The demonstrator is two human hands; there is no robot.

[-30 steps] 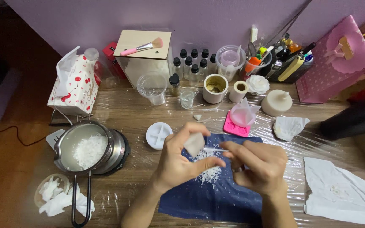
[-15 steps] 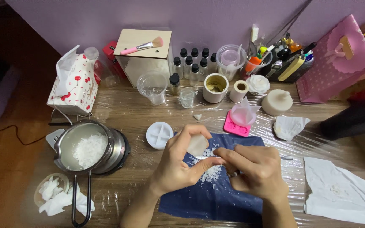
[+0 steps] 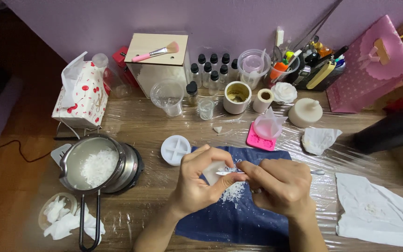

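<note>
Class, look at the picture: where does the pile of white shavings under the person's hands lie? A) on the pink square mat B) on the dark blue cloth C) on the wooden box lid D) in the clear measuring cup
B: the white shavings lie on the dark blue cloth, just below the left hand and right hand.

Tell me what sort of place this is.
Probably a home craft desk set up for candle or wax work. A metal pot of white wax flakes sits on a small heater, a round white candle stands near a row of small black-capped bottles, and clear plastic film covers the wooden table.
</note>
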